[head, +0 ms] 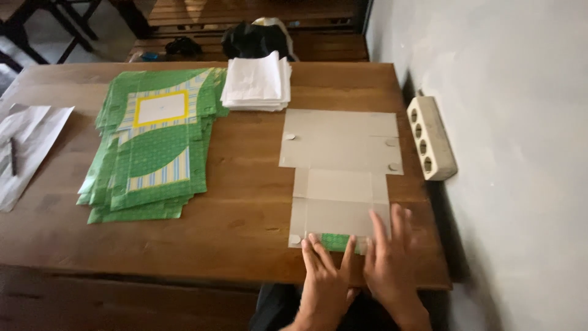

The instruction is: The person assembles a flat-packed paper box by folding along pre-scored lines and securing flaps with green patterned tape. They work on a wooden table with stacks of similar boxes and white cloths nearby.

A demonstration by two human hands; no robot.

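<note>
A flat grey cardboard box blank (340,165) lies plain side up on the wooden table (245,208), at the right. Its near flap is folded over, showing a strip of green print (335,241). My left hand (326,279) presses flat on that folded flap, fingers spread. Just to its right, my right hand (391,260) lies flat on the blank's near right corner, fingers apart. Neither hand grips anything.
A stack of green printed box blanks (150,147) lies at the left. A pile of white paper sheets (257,83) sits at the back. White paper with a pen (21,150) is at the far left. A white power strip (430,136) rests against the wall.
</note>
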